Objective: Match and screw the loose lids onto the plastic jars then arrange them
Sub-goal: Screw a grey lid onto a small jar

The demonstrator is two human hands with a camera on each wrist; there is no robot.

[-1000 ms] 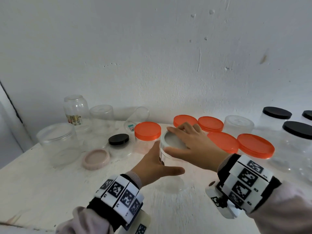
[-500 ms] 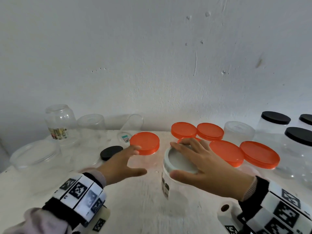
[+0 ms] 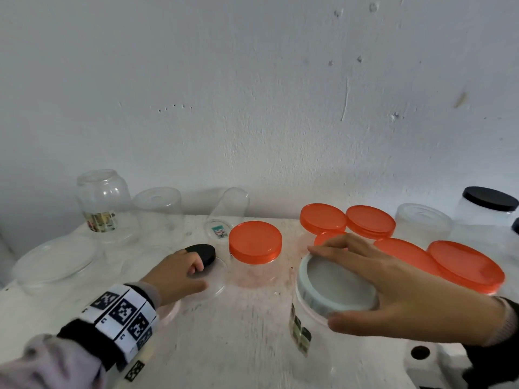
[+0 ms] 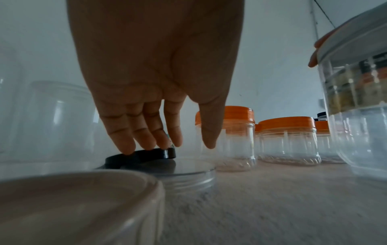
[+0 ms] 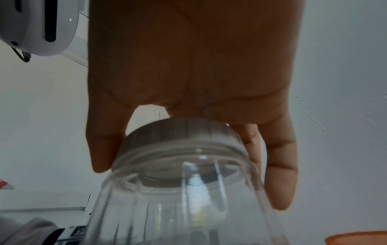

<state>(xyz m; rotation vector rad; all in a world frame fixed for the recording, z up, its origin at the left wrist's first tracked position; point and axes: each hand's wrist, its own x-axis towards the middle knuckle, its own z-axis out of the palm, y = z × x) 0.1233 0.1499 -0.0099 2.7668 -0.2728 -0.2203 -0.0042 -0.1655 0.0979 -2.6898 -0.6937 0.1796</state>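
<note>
Risk noted: left hand point(image 3: 179, 272), fingertips merely touching the black lid point(image 3: 202, 254) at centre-left, may skid it, while right hand point(image 3: 393, 287) grasps the grey lid point(image 3: 334, 284).

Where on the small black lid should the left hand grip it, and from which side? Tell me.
Grip the black lid by its rim, coming from above. It sits tilted on a clear lid, its right edge raised, so the thumb can slip under there. The left hand has its fingers on the lid's top, thumb apart. It is flat and small: pinch across opposite rim edges.
</note>
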